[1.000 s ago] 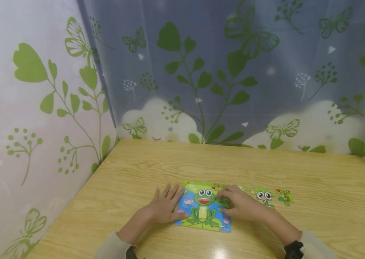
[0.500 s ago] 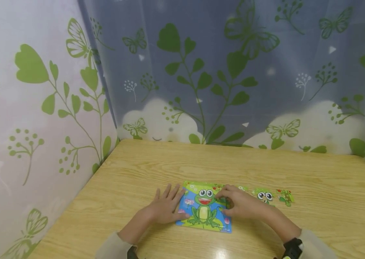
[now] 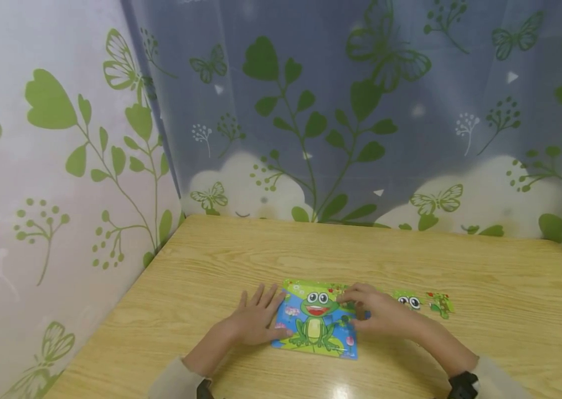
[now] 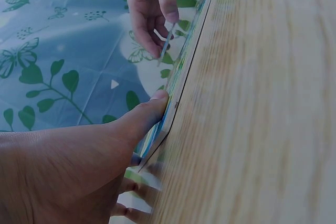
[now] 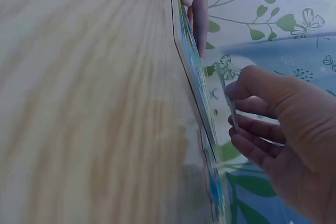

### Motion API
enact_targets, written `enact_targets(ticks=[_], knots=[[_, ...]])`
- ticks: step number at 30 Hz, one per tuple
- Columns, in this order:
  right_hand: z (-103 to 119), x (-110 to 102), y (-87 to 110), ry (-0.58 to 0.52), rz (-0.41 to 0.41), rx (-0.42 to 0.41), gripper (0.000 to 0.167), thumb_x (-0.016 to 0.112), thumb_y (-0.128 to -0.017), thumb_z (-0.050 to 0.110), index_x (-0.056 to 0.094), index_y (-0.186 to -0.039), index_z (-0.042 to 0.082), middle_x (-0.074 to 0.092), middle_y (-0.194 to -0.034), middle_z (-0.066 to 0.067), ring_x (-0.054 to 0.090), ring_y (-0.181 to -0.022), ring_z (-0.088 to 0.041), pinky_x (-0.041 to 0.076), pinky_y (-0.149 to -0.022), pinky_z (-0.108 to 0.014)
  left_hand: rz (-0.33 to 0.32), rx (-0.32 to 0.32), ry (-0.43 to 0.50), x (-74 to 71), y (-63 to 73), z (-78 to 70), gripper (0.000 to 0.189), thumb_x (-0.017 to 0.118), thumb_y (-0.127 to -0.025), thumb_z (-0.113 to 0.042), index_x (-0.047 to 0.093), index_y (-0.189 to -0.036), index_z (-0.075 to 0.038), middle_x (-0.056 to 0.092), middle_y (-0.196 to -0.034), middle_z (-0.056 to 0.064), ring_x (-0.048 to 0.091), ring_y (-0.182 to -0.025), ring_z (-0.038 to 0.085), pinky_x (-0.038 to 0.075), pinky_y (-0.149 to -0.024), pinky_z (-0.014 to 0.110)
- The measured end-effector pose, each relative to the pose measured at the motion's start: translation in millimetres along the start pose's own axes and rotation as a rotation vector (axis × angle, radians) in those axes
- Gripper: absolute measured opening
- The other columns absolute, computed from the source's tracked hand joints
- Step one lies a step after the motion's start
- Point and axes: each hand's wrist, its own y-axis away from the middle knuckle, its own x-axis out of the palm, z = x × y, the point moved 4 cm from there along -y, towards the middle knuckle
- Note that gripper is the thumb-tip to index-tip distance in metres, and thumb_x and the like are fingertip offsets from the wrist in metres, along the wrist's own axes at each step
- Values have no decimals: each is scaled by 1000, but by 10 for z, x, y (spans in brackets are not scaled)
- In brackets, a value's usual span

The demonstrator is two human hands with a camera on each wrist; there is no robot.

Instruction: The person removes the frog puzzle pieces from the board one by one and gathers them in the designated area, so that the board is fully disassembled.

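A frog jigsaw puzzle point(image 3: 313, 330) in a flat tray lies on the table in the head view. My left hand point(image 3: 258, 320) is spread at its left side, with the thumb resting on the tray edge; in the left wrist view that thumb point(image 4: 144, 114) presses the rim. Over the puzzle's right part, my right hand point(image 3: 380, 314) pinches a thin puzzle piece point(image 5: 227, 95) between thumb and fingers. The right wrist view shows this piece tilted on edge, apart from the puzzle surface. Its printed face is mostly hidden there.
Loose puzzle pieces lie right of the tray, partly behind the right hand: one with frog eyes point(image 3: 408, 301) and one with red and green print point(image 3: 440, 303). The wooden table point(image 3: 241, 244) meets a patterned curtain point(image 3: 330, 138) at the back and another at the left.
My right hand has shifted slightly to the right, covering more of the loose pieces. The frog's arm area beside its fingers looks different now. My left hand stays put.
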Motion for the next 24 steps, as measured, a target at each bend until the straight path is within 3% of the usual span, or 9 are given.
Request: enact_targets(ticks=[10,16,24], knots=[[-115,-255,360,50,-109,-48,37,66,-81,7,59,-117,7,50,-111,-2,51,-93,-19,47,-70,-34,-3,-1,12,-3,-2,1,85,41,-87,-63,16,-147,-7,8,-151,16,1,-135,40,3,-100,62],[-232,-407,640,13,-126,-30,35,64,-83,3,58,-118,6,49,-114,-7,49,-90,-19,45,-60,-28,-10,25,52,-36,29,-28,84,43,-89,-59,16,-147,-5,8,-150,19,1,-134,43,1,-99,65],[-415,-534,999,164,-237,-79,39,73,-78,8,60,-115,8,53,-112,-4,51,-100,-15,50,-70,-36,-11,28,46,-26,20,-20,84,43,-89,-59,16,-147,-5,9,-150,20,2,-134,43,3,-99,65]])
